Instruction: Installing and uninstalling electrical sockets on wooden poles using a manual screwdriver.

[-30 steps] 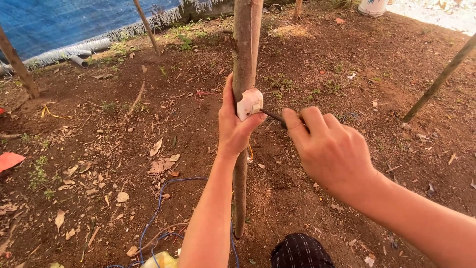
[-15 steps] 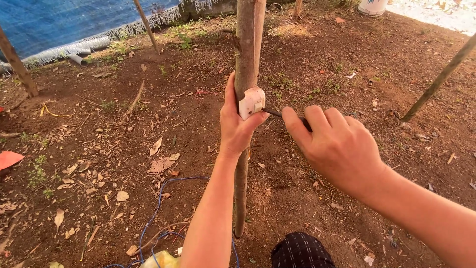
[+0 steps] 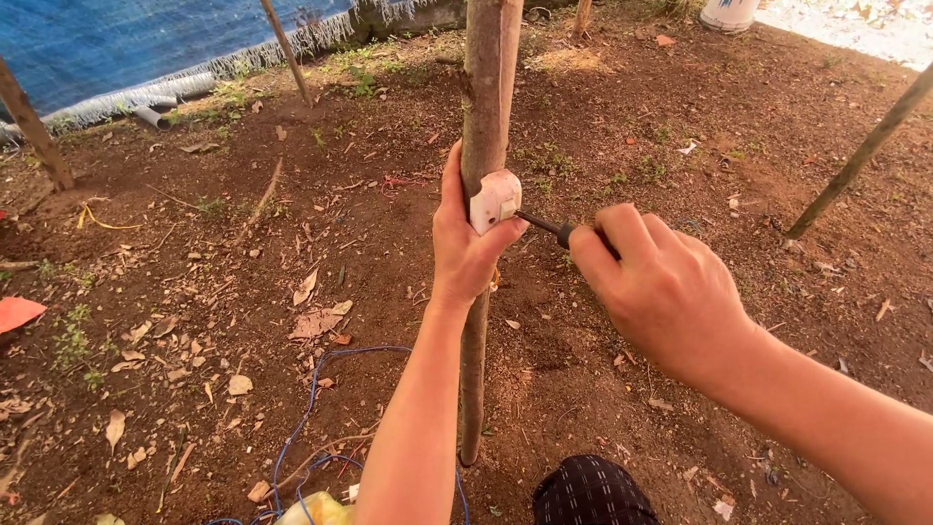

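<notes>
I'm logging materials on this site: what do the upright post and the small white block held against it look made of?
The post looks like raw wood: rough, brown, unpainted, slightly crooked. The white block looks like moulded plastic, smooth with rounded corners and a faint sheen, though ceramic cannot be ruled out. The left hand presses it on; the right hand holds a dark-shafted tool.

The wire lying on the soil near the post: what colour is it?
Blue; the wire shows in the head view.

L hand (image 3: pixel 466 243) gripping, arm raised; R hand (image 3: pixel 666 287) fisted.
</notes>
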